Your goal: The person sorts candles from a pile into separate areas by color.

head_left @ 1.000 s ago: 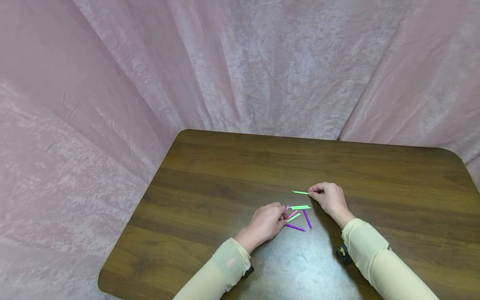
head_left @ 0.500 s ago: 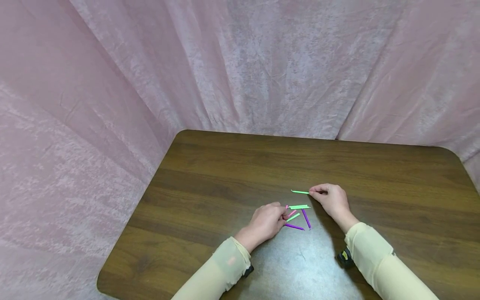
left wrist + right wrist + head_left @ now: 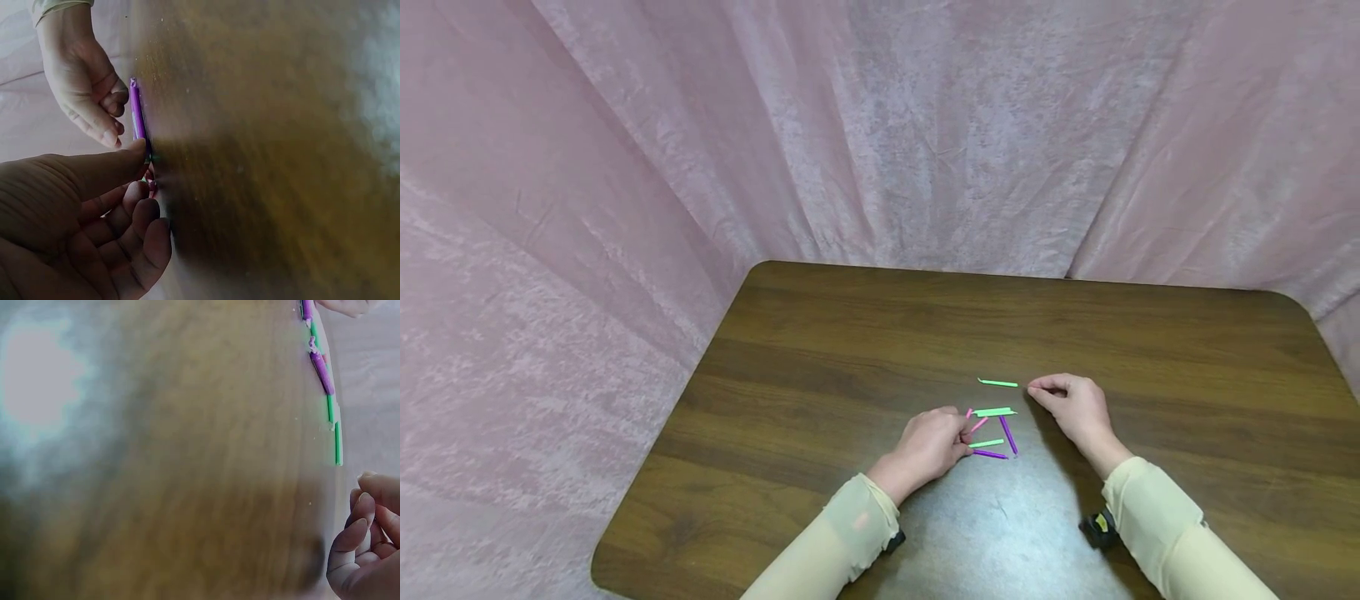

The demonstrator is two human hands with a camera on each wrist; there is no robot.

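Note:
My left hand (image 3: 928, 442) is low over the table, fingers curled around one end of a small group of thin candles. A green candle (image 3: 988, 443) and a pink candle (image 3: 980, 424) stick out from its fingertips; the grip itself is partly hidden. Its thumb overlaps the end of a purple candle (image 3: 137, 106) in the left wrist view. My right hand (image 3: 1075, 408) hovers right of a single green candle (image 3: 998, 383), holding nothing, its fingers loosely bent. A small gap separates its fingertips (image 3: 367, 477) from the nearest green candle (image 3: 338, 444) in the right wrist view.
Green candles (image 3: 995, 412) lie side by side just nearer than the single one. A second purple candle (image 3: 1008, 437) slants below them. The brown wooden table (image 3: 850, 333) has rounded far corners, with a pink curtain (image 3: 910, 142) behind it.
My right hand has let go of the single green candle and drawn back to the right. At my left fingertips, the green candle has swung down, away from the pink one.

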